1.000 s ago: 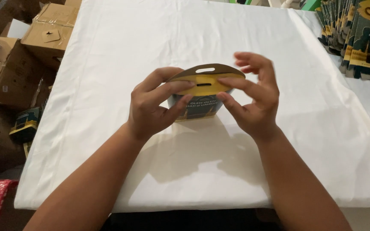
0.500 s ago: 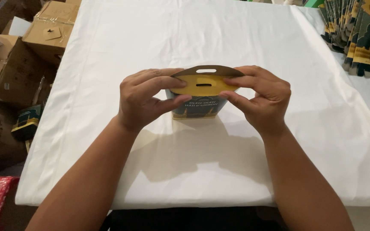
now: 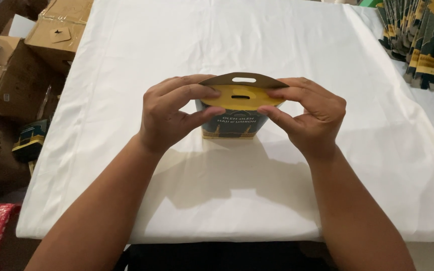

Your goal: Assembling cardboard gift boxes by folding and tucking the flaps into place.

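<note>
Both hands now drawn in level and closed onto the small gift box point(image 3: 234, 120): left hand point(image 3: 169, 118) and right hand point(image 3: 305, 118) pinching opposite ends of its yellow handle flaps, pressed closer together than a second ago. Standing upright mid-way across the white cloth point(image 3: 237, 190), top nearly closed. Stack of flat cartons point(image 3: 425, 42) far right, cardboard boxes point(image 3: 31, 45) left.

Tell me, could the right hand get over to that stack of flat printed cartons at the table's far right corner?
Probably yes: only bare white table cloth lies between the right hand and the stack of flat cartons, but both hands are pinching the small box, so its grip must let go first.
</note>
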